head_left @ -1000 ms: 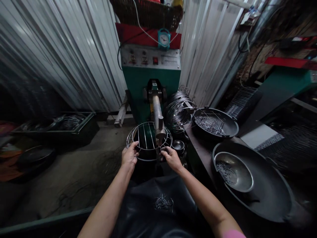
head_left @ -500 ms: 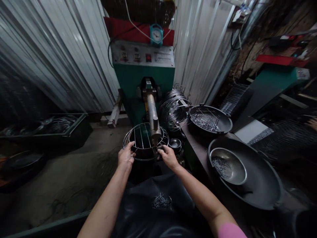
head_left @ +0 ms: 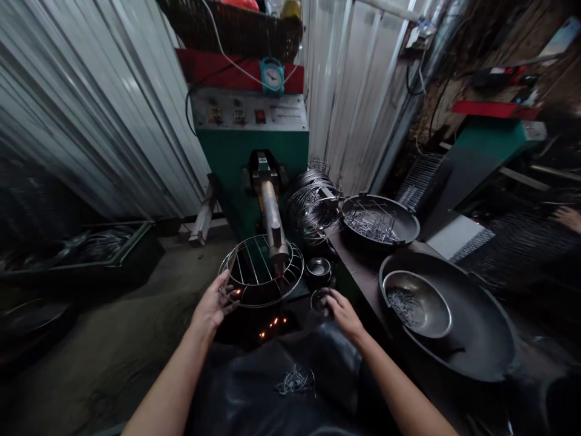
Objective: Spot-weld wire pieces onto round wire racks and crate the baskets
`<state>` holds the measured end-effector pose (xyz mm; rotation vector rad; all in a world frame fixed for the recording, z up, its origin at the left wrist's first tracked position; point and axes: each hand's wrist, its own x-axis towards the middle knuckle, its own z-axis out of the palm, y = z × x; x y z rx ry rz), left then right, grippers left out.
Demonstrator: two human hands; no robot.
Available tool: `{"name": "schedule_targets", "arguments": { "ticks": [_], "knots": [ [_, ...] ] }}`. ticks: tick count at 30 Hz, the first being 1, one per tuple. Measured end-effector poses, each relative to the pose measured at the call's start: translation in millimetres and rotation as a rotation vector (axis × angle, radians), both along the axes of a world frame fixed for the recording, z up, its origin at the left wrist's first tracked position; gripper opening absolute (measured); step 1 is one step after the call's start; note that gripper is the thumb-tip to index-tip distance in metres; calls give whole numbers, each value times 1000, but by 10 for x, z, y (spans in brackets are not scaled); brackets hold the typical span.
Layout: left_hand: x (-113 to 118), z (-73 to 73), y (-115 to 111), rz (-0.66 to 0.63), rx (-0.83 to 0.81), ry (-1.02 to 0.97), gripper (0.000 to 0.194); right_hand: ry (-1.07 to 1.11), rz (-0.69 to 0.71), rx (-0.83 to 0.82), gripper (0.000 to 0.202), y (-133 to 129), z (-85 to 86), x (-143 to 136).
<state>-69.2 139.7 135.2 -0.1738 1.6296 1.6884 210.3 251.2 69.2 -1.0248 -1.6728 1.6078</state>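
Note:
A round wire rack [head_left: 258, 283] with parallel bars and a double rim sits beneath the metal welding arm [head_left: 273, 225] of a green machine [head_left: 254, 142]. At its left rim my left hand [head_left: 212, 307] holds it loosely, thumb above and fingers curled below. My right hand [head_left: 344, 312] is off the rack, to its right. Its fingertips are pressed together by a small dark round dish [head_left: 319, 299]; anything between them is too small to make out. Orange sparks [head_left: 273, 325] glow below the rack. Short wire pieces [head_left: 296, 381] lie on the dark apron [head_left: 254, 393] over my lap.
On the right bench [head_left: 351, 254] stand a pan of wire parts [head_left: 411, 225] and a large pan [head_left: 481, 327] holding a metal bowl [head_left: 436, 312] of short wires. Stacked wire rings [head_left: 313, 203] stand beside the machine. A green bin [head_left: 136, 254] is at left. Another person's hand [head_left: 569, 218] shows far right.
My right hand has let go of the rack's rim and moved right and down to the small dish. My left hand's hold has loosened. Sparks have appeared below the rack. The view has shifted slightly.

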Motion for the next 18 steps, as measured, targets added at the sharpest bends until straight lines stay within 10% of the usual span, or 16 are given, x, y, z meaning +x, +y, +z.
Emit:
{"name": "schedule_targets", "arguments": {
  "ticks": [7,18],
  "knots": [
    [-440,210,275,-241,-111,32,24,-233,52,42,25,-139,-648,510],
    [-157,97,-7,-122,17,43,25,-61,-90,-178,24,-137,-498,455]
  ]
}}
